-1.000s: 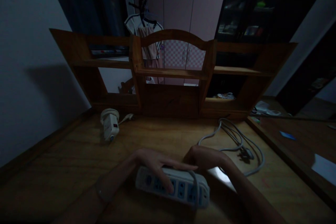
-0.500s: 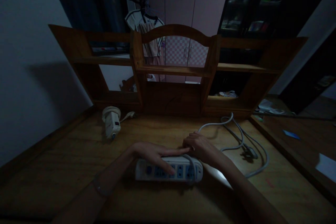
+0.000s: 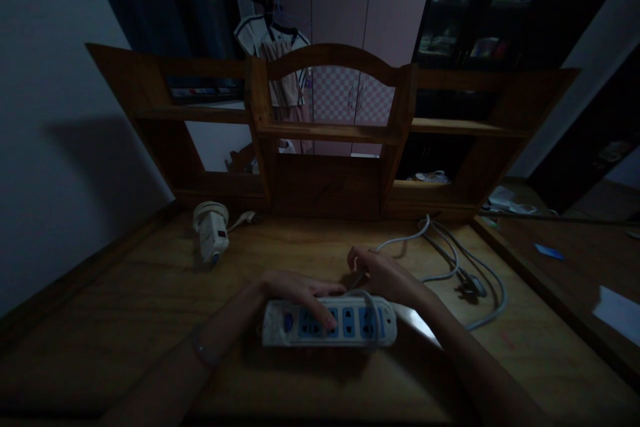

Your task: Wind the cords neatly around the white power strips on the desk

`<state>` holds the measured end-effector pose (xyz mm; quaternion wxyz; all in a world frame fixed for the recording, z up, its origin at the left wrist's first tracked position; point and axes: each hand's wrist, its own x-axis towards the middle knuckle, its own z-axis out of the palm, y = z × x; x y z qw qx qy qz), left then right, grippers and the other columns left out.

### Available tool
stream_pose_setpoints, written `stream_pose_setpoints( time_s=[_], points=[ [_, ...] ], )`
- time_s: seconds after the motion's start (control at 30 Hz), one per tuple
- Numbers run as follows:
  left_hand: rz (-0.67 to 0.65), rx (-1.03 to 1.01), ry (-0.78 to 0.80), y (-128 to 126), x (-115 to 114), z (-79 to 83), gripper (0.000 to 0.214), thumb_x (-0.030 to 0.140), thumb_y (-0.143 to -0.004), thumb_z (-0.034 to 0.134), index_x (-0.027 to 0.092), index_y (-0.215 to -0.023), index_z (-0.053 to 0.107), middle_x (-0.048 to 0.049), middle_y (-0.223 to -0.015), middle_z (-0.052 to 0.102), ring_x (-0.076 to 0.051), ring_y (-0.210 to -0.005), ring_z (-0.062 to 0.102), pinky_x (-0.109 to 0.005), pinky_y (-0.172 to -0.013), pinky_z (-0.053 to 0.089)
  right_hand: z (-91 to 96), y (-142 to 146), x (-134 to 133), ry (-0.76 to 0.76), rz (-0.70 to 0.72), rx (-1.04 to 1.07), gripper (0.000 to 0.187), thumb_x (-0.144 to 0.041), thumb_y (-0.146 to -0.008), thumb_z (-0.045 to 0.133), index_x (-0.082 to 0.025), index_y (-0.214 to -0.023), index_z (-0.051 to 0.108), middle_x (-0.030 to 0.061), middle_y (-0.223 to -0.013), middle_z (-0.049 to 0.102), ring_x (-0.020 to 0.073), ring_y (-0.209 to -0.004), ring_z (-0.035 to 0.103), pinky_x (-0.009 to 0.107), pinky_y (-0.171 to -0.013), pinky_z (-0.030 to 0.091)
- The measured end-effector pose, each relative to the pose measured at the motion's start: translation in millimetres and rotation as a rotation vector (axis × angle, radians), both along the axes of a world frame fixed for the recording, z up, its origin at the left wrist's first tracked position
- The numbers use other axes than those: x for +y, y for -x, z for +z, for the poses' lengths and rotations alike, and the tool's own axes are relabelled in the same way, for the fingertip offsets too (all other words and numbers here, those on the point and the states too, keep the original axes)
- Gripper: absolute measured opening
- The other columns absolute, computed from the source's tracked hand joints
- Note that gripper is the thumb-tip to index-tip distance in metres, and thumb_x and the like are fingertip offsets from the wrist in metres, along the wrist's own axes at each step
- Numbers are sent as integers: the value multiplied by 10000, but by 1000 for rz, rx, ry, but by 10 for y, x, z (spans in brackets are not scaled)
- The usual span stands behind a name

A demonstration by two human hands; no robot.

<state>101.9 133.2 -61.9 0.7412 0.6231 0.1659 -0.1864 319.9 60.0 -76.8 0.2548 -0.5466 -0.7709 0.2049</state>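
— How does the strip look?
— White power strip (image 3: 330, 322) with blue sockets, flat on the mid-counter (image 3: 125, 320), grey cord (image 3: 400, 240) looped over its right end. Left hand (image 3: 300, 290) rests on it, grip open. Right hand (image 3: 385, 277) has its grip closed on the cord.
— Room?
— Bare wood left and front. The shelf unit (image 3: 325, 133) walls the back, something pale (image 3: 430, 178) in its lower right bay.

A power strip (image 3: 330, 322) lies on the desk (image 3: 125, 320), an adapter (image 3: 212, 235) behind-left, a coiled cable (image 3: 465, 273) right.
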Motion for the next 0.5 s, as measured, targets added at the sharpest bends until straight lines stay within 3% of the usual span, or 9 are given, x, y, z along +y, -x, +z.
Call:
stream_pose_setpoints(
  time_s=[0.13,0.3,0.5],
  points=[
    [4,53,-87,-84,36,-157,582,332,-618,811,244,-1116,523,-34,-1081,627,-192,-850,641,-238,-603,520,15,45,-12,-56,56,-135,329,-278,-653,782,-208,-894,568,-5,-797,662,155,-763,580,215,-638,364],
    [105,71,58,-108,67,-207,549,317,-657,774,264,-1126,494,-40,-997,650,-175,-662,655,-251,-501,511,43,-82,28,-157,28,-221,189,-211,-784,691,-205,-942,589,17,-831,657,158,-791,576,237,-700,386],
    [247,-3,115,-136,64,-244,465,303,-728,716,252,-1113,460,-40,-851,660,-187,-612,664,-281,-514,533,152,-139,36,-370,-38,-492,158,-254,-812,687,-191,-939,620,39,-849,641,195,-813,560,295,-738,378]
  ],
)
